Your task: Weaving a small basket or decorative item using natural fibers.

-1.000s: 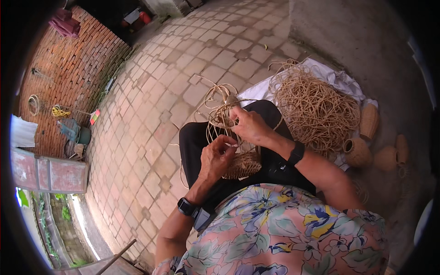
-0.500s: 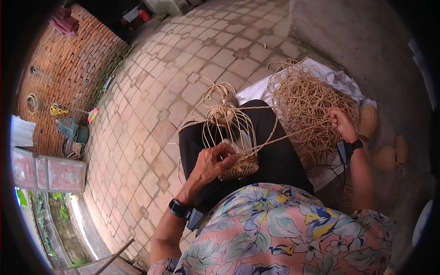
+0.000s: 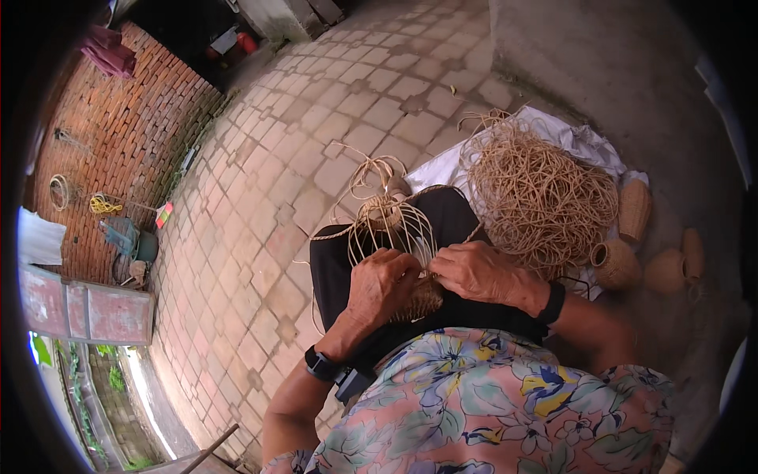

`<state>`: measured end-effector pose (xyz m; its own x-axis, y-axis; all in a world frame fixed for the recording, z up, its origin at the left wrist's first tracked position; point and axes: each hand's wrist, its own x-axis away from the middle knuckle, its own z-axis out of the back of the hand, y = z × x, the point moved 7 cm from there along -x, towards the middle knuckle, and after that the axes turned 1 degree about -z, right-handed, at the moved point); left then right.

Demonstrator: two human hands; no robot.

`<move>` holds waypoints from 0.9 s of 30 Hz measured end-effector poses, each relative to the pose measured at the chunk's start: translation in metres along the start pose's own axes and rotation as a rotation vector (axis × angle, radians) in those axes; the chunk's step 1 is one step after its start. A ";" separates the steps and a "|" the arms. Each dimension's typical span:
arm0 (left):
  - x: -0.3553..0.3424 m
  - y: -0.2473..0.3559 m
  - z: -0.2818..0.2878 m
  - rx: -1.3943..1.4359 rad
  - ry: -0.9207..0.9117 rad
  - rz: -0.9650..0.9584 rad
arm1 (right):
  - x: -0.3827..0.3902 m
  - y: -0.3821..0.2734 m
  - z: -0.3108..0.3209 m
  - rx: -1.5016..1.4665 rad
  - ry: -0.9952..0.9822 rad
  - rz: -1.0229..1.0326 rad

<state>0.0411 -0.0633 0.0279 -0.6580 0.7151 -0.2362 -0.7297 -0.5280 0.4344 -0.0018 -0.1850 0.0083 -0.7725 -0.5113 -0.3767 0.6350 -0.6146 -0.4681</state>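
Observation:
A partly woven basket (image 3: 422, 303) lies in my lap, its bare ribs (image 3: 377, 235) fanning out away from me and gathering at a woven knot-like end. My left hand (image 3: 377, 288) is closed over the near, tightly woven part, thumb and fingers curled on it. Close beside it, my right hand (image 3: 491, 275) has its fingers pinched together at the weaving. A twisted straw cord (image 3: 475, 232) runs down to the right hand's fingers. The fingertips of both hands are largely hidden, so the exact strand between them is not visible.
On a white sheet (image 3: 438, 162) to the right rests a big tangled heap of straw cord (image 3: 545, 193). Several finished woven vessels (image 3: 616, 265) stand beside it. Paving (image 3: 245, 237) spreads leftward to a brick wall (image 3: 118, 150) and a reddish metal panel (image 3: 87, 304).
My right hand has come in from the far right, beside the heap, to the basket next to my left hand. The cord once stretched between them is no longer taut. My left hand stays on the basket.

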 end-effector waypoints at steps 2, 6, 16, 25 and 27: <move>0.000 -0.001 -0.003 0.020 -0.021 0.026 | 0.004 -0.002 -0.011 0.084 -0.029 -0.024; -0.005 0.001 -0.004 -0.050 -0.035 0.104 | 0.015 0.024 -0.028 -0.405 -0.138 -0.371; -0.010 -0.006 -0.014 -0.116 -0.118 0.206 | -0.008 0.091 -0.049 -1.370 0.239 -0.806; 0.000 -0.009 -0.021 -0.175 -0.137 0.275 | -0.042 0.083 -0.061 -0.422 0.061 -0.711; 0.007 -0.014 -0.010 -0.002 0.048 0.326 | -0.052 0.077 -0.054 -0.401 0.174 -0.655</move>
<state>0.0451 -0.0558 0.0114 -0.8651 0.4857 -0.1254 -0.4793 -0.7265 0.4924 0.0868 -0.1738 -0.0513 -0.9996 0.0017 -0.0284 0.0241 -0.4777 -0.8782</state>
